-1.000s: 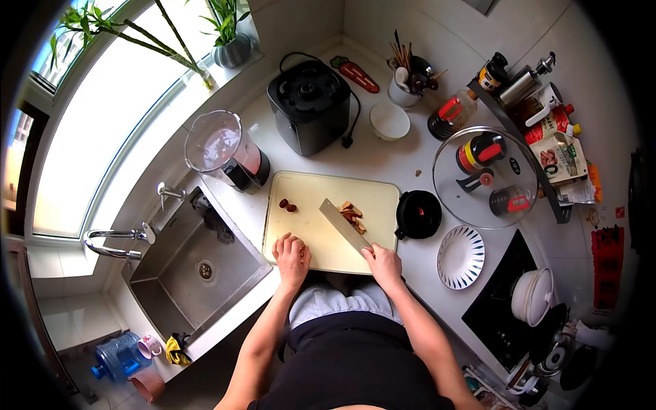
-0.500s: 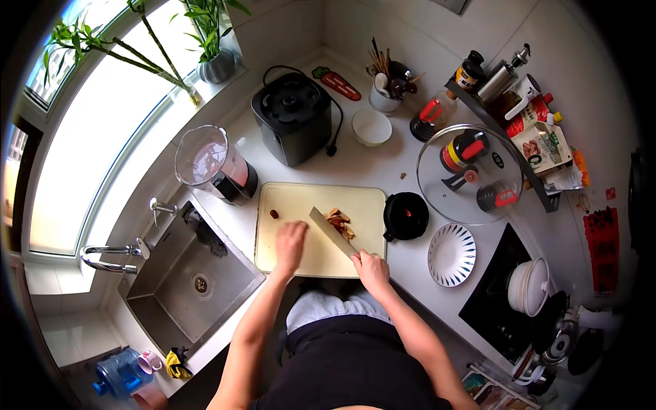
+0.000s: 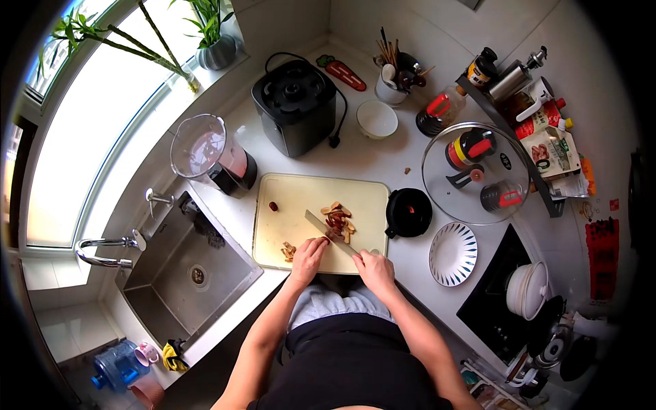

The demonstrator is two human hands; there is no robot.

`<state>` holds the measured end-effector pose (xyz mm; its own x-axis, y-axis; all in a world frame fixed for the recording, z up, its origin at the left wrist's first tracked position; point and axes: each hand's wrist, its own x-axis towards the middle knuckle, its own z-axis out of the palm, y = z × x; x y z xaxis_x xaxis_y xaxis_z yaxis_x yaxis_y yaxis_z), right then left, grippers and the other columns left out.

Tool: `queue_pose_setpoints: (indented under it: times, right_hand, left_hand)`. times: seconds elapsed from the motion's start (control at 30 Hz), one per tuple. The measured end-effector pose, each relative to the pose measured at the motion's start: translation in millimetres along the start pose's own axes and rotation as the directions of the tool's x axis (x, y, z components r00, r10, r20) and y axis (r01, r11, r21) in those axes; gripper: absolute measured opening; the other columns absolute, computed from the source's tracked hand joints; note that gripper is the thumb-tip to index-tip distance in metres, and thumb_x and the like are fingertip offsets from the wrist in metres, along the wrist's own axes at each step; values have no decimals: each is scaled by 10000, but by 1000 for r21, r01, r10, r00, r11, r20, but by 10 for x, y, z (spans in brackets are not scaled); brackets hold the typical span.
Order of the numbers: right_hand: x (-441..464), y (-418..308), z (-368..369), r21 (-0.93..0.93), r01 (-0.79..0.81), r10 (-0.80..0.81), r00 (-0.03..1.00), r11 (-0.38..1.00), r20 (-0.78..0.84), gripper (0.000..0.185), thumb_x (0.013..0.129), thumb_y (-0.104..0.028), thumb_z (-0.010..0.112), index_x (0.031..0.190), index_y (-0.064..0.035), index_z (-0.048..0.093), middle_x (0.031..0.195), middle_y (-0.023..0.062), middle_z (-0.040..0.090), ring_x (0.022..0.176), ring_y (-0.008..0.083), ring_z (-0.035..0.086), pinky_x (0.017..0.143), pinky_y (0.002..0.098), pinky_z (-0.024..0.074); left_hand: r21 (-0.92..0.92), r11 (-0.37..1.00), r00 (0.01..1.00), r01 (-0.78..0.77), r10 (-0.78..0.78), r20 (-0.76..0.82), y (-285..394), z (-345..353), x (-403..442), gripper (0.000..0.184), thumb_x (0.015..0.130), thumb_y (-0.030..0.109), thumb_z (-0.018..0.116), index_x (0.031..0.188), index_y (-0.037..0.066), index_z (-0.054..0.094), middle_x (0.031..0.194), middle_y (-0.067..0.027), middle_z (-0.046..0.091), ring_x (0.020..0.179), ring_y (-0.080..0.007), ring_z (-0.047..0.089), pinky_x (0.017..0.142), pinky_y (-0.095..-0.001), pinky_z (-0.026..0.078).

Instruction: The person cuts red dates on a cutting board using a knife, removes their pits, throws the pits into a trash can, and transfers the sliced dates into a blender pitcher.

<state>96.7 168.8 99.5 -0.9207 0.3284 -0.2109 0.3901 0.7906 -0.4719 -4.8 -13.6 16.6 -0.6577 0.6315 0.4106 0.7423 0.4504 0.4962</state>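
A cream cutting board (image 3: 287, 205) lies on the counter in front of the body. My right hand (image 3: 375, 267) is closed round the handle of a knife (image 3: 331, 232), its blade slanting up and left across the board. Close against the blade, my left hand (image 3: 311, 257) has its fingers pressed together on a small dark red piece. Sliced reddish-brown pieces (image 3: 338, 220) lie just beyond the blade. Pale pits or scraps (image 3: 288, 251) sit left of my left hand. One whole dark red fruit (image 3: 273, 206) rests at the board's upper left.
Left of the board are a sink (image 3: 164, 294) and a blender jug (image 3: 229, 167). A black blender base (image 3: 294, 113) and white bowl (image 3: 377, 119) stand behind. To the right are a black lid-like container (image 3: 410, 212), patterned plate (image 3: 452, 254), glass lid (image 3: 437, 184) and cooktop (image 3: 488, 307).
My left hand reached up the board and came back to the blade with a piece. One whole fruit fewer lies at the upper left. The view has shifted slightly.
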Motion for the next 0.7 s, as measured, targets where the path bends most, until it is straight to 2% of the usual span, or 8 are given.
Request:
queue_pose_setpoints:
  times: [0.17, 0.27, 0.33, 0.43, 0.7]
  right_hand:
    - [-86, -92, -210, -40, 82, -83, 996, 996, -22, 285, 951, -296, 626, 811, -48, 619, 683, 175, 656, 630, 390, 662, 592, 492, 524]
    - [-87, -127, -263, -97, 89, -89, 996, 991, 6, 267, 951, -283, 622, 816, -52, 623, 680, 170, 659, 614, 385, 663, 591, 487, 529]
    - [-65, -136, -277, -153, 94, -85, 994, 984, 65, 230, 950, -278, 611, 856, -69, 631, 694, 152, 675, 649, 344, 693, 618, 472, 541]
    - [-2, -144, -304, -135, 121, -110, 990, 983, 89, 241, 948, -271, 620, 838, -57, 628, 684, 172, 668, 623, 378, 675, 605, 477, 540]
    - [236, -170, 1, -157, 134, -112, 983, 978, 143, 246, 948, -284, 617, 860, -55, 636, 698, 171, 678, 676, 379, 691, 644, 487, 545]
  left_hand:
    - [-3, 1000, 1000, 13, -13, -13, 2, 42, 3, 312, 769, 14, 647, 1079, -6, 673, 1083, -109, 652, 971, -282, 634, 814, -368, 542]
    - [-13, 1000, 1000, 17, -17, -1, 12, 32, 8, 294, 771, 14, 639, 1063, -4, 667, 1073, -117, 649, 974, -289, 632, 816, -374, 541]
    - [-14, 1000, 1000, 19, -19, 8, 2, 31, -3, 285, 772, 12, 634, 1054, -5, 664, 1069, -119, 647, 975, -291, 631, 818, -376, 540]
    - [-16, 1000, 1000, 21, -20, 12, -1, 37, -7, 293, 766, 9, 631, 1057, -6, 664, 1073, -119, 647, 981, -290, 631, 821, -375, 542]
    - [-38, 998, 999, 54, -54, -1, -16, 32, -38, 355, 705, -18, 611, 1056, -4, 665, 1101, -119, 651, 981, -295, 640, 805, -377, 559]
